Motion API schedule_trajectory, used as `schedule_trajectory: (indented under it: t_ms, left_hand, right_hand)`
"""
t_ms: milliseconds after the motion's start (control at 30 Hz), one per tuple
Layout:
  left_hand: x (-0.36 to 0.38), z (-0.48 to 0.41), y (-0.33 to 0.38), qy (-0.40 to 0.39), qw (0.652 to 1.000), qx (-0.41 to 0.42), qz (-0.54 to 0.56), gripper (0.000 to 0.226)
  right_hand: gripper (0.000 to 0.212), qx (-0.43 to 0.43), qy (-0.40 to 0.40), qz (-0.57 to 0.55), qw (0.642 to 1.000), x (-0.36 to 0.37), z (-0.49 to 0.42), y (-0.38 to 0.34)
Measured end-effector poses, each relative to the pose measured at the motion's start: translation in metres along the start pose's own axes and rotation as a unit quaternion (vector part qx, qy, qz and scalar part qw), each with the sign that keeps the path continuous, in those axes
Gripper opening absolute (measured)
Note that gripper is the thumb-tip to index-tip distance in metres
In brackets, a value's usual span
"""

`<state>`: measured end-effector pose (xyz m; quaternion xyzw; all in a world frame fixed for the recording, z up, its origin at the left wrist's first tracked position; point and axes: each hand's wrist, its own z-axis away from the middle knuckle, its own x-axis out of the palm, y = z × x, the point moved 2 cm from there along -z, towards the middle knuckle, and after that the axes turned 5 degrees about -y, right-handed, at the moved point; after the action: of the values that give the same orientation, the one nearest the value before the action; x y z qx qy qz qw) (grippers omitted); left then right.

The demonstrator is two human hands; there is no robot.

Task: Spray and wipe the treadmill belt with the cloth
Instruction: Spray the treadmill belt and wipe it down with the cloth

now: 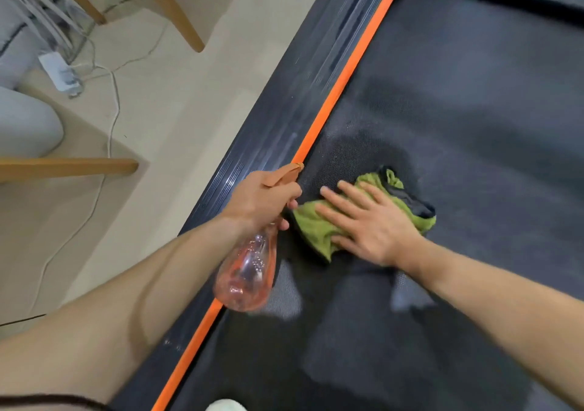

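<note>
**Bottle poised, cloth pressed flat**

The left hand (262,199) grips the clear, orange-tinted plastic spray bottle (245,271) by its neck, a light and probably slick thing. Just beside it, the right hand (369,221) lies spread on the soft, crumpled green cloth (311,224) — limp, best palmed — against the dark, textured treadmill belt (474,110), damp around the fingers.

The dark treadmill belt (474,101) carries a crumpled green cloth (319,230), lying on a darker wet patch near the orange stripe (344,79) along the belt's edge. The treadmill sits on a pale floor (177,101). White cables (112,94) and wooden chair legs (170,6) rest on that floor.
</note>
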<state>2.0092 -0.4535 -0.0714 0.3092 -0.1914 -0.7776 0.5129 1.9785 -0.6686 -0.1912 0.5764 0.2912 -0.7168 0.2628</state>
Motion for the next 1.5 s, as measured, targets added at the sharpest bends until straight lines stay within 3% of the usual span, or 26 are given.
schedule_trajectory:
  t_ms: [133,200,300,433,533,600,667,767,833,1033,1200,1300,1400,1500]
  left_hand:
    - [-0.011,-0.014,0.001,-0.011,0.999,0.028,-0.023,0.038]
    - [-0.019,-0.017,0.003,0.000,0.999,0.033,-0.026,0.039]
    - [-0.026,-0.014,0.009,-0.002,0.999,0.030,-0.041,0.039]
    - [-0.031,-0.012,0.015,0.012,0.998,0.021,-0.064,0.050]
    - [-0.031,-0.012,0.015,0.002,0.999,0.015,-0.046,0.035]
    - [-0.026,-0.015,0.013,-0.011,0.998,0.010,-0.053,0.032]
    - [-0.015,-0.017,0.013,-0.035,0.998,0.008,-0.047,0.028]
    - [0.006,-0.022,0.022,-0.082,0.995,0.035,-0.037,0.033]
    - [0.026,-0.029,0.029,-0.119,0.991,0.050,-0.046,0.039]
    - [0.092,-0.041,0.050,-0.163,0.973,0.045,-0.157,0.062]
    - [0.161,-0.033,0.088,-0.234,0.943,0.079,-0.222,0.052]
    - [0.205,-0.023,0.111,-0.263,0.925,0.086,-0.258,0.034]
    - [0.242,-0.013,0.116,-0.279,0.916,0.100,-0.270,0.034]
    - [0.268,-0.004,0.110,-0.301,0.900,0.118,-0.293,0.041]
  right_hand:
    - [0.067,0.261,0.024,-0.034,0.964,-0.028,-0.064,0.097]
    - [0.064,0.331,0.047,-0.049,0.941,-0.035,-0.080,0.104]
    - [0.062,0.259,0.052,-0.009,0.965,-0.030,-0.071,0.053]
    - [0.065,0.008,0.021,0.004,1.000,0.000,-0.017,-0.054]
    - [0.065,-0.079,-0.008,0.025,0.996,0.004,-0.013,-0.050]
    - [0.067,-0.012,-0.002,0.024,1.000,-0.004,-0.025,-0.008]
    - [0.069,0.132,-0.004,-0.001,0.991,-0.018,-0.030,0.050]
    - [0.073,0.343,-0.010,-0.066,0.937,-0.031,-0.005,0.121]
    - [0.071,0.405,0.008,-0.066,0.912,-0.029,0.025,0.132]
    - [0.066,0.299,-0.011,-0.037,0.954,-0.001,0.126,0.052]
    - [0.070,0.235,-0.082,0.001,0.969,0.020,0.189,-0.010]
    - [0.074,0.268,-0.110,0.003,0.957,0.022,0.219,-0.030]
    - [0.077,0.339,-0.113,0.000,0.934,0.021,0.239,-0.044]
    - [0.076,0.352,-0.110,-0.008,0.930,0.031,0.244,-0.054]
